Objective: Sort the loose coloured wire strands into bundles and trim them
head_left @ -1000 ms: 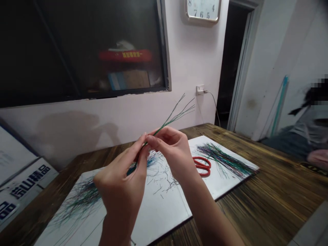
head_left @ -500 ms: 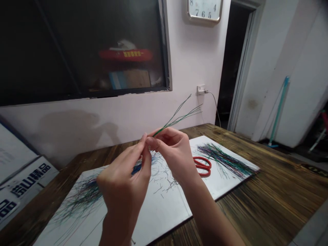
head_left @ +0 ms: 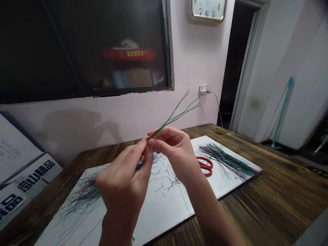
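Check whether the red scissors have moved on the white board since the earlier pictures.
No, the red scissors lie in the same spot on the white board, just left of the pile of coloured strands.

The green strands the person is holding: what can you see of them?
The thin green strands form a narrow bunch, gathered at the lower end and fanning into several separate tips that point up and to the right. They look stiff and slightly curved, like fine wire or fibre, though the material is hard to tell. Their gathered end is pinched where the fingers of the left hand and right hand meet, held up above the table.
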Motion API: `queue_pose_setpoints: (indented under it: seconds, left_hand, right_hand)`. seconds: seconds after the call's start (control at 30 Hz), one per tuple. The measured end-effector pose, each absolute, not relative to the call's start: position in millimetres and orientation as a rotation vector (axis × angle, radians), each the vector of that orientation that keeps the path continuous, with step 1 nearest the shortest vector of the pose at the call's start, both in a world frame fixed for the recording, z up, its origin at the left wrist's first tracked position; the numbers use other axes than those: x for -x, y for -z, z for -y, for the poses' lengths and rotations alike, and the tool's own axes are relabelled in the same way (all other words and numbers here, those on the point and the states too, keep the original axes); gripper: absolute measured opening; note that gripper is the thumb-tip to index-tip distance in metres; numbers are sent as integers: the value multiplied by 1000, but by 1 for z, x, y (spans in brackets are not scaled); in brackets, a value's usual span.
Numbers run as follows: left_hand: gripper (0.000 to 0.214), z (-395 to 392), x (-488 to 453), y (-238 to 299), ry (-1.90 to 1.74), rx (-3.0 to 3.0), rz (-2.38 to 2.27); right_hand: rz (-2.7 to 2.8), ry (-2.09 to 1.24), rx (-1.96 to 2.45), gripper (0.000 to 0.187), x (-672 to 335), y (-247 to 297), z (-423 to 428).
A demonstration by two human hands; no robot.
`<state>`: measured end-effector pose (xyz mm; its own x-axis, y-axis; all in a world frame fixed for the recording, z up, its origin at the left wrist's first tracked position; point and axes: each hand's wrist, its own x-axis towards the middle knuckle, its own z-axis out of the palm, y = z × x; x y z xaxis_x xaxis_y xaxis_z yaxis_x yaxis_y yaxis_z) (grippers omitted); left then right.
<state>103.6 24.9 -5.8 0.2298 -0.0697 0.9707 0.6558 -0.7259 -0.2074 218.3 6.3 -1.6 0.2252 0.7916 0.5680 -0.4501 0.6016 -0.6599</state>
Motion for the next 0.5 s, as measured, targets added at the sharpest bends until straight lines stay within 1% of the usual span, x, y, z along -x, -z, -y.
queue_pose_setpoints:
  seconds: [0.2, 0.5]
  left_hand:
    - [19, -24, -106, 5, 1620, 1947, 616]
    - [14, -23, -106, 5, 1632, 1980, 584]
  right_hand:
    - [1053, -1031, 357, 13, -228, 4, -7]
    - [1048, -1045, 400, 18, -233, 4, -7]
